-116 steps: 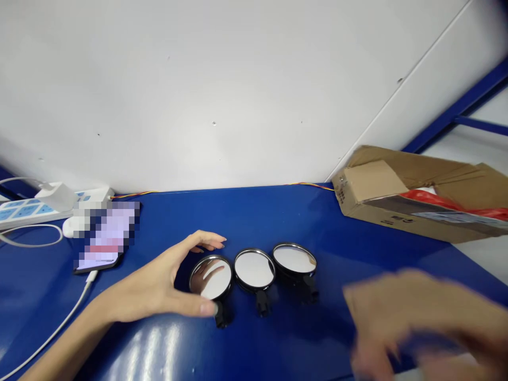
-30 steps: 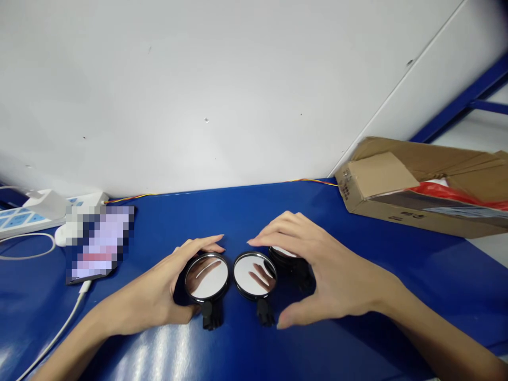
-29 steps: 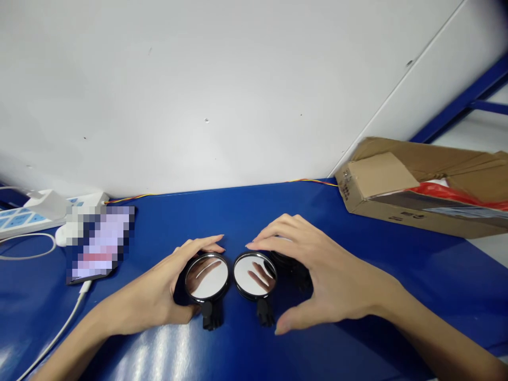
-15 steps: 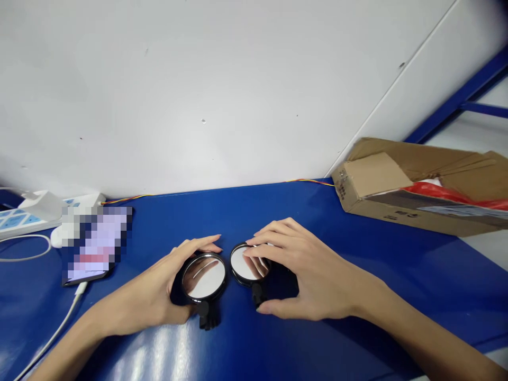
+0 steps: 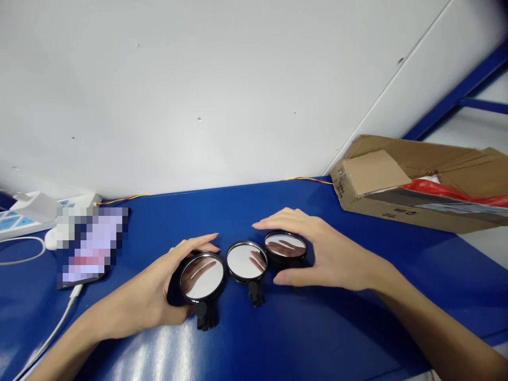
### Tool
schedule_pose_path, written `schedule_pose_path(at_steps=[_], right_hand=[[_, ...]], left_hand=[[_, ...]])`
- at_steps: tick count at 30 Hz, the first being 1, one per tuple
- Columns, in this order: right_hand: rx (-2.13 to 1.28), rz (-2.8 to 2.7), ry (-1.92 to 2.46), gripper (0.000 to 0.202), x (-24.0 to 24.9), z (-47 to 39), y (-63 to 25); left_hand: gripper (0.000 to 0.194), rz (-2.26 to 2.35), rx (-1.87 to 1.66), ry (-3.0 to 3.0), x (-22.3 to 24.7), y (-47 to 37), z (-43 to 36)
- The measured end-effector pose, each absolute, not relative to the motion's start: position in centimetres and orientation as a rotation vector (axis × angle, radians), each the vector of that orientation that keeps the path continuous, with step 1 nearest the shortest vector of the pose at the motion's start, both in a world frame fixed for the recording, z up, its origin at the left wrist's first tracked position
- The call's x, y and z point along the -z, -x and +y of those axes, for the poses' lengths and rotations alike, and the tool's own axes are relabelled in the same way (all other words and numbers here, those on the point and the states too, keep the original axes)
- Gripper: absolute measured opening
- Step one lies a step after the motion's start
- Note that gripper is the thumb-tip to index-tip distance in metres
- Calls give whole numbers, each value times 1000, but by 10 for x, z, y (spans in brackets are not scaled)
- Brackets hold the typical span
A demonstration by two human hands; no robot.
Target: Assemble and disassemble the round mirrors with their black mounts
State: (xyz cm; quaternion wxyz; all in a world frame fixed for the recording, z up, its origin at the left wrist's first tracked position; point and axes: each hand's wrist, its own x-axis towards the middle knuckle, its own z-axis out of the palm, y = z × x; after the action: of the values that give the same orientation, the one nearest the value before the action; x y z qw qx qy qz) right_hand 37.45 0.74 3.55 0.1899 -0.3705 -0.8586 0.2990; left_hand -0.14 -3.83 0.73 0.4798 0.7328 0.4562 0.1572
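Three round black-rimmed mirrors stand side by side on the blue tabletop (image 5: 159, 222). My left hand (image 5: 159, 291) curves around the left mirror (image 5: 202, 277), its thumb by the black clamp and its fingers behind the rim. The middle mirror (image 5: 246, 261) has a black clamp at its lower edge and no hand on it. Around the right mirror (image 5: 284, 245) my right hand (image 5: 317, 251) is wrapped, with the fingers at the back rim and the thumb in front. That mirror's lower part is partly hidden by the thumb.
A phone (image 5: 93, 243) with a white cable lies at the left, beside a white power strip (image 5: 83, 203). An open cardboard box (image 5: 373, 172) holding red plastic is at the right. The white wall (image 5: 238, 95) rises behind the table.
My right hand has moved off the middle mirror to the right and back. A third mirror now shows within its grasp. The left hand remains around the left mirror.
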Motion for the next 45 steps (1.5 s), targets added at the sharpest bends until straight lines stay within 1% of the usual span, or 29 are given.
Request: schedule_pose_path(at_steps=[5, 12, 18, 33, 45], right_hand=[[-953, -2380, 1103, 68, -37, 19, -389], [-1034, -2367, 1113, 55, -34, 21, -387], [-1010, -2373, 1153, 57, -34, 19, -385], [-939, -2413, 1185, 49, -30, 18, -387], [-937, -2401, 1183, 52, -30, 17, -386]], left_hand=[[113, 1128, -378, -1789, -9, 1, -38], [109, 1138, -371, -1819, -7, 2, -38], [109, 1131, -362, -1802, -10, 0, -38], [109, 1130, -374, -1794, -6, 0, -38], [110, 1138, -365, -1787, -7, 4, -40]])
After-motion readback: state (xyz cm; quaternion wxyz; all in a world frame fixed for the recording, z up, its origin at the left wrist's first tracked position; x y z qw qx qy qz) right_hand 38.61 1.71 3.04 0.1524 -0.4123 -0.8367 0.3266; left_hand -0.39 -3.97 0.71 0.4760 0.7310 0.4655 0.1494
